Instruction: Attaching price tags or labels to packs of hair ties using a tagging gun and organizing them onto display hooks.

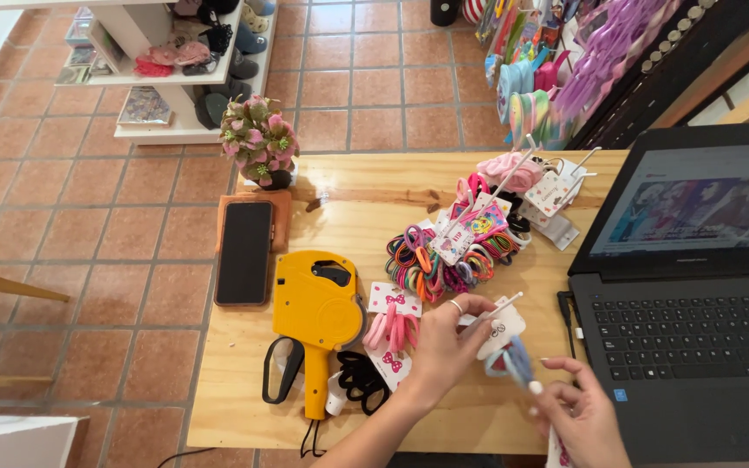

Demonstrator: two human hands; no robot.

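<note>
My left hand (pixel 444 342) pinches a white card tag with a thin white plastic hook (pixel 503 319). A blue hair tie (pixel 511 360) hangs from that card. My right hand (pixel 578 414) holds the lower end of the blue hair tie, just below the left hand. Both hands hover over the wooden table (pixel 357 212) near its front edge, next to the laptop (pixel 695 295). A card of pink hair ties (pixel 394 328) lies just left of my left hand.
A yellow price-label gun (pixel 316 312) lies left of the hands, black hair ties (pixel 361 381) beside it. A phone (pixel 244 251) rests on a brown case. Heaps of coloured hair ties on cards (pixel 452 251) fill the table's middle. A small flower pot (pixel 260 143) stands at the far edge.
</note>
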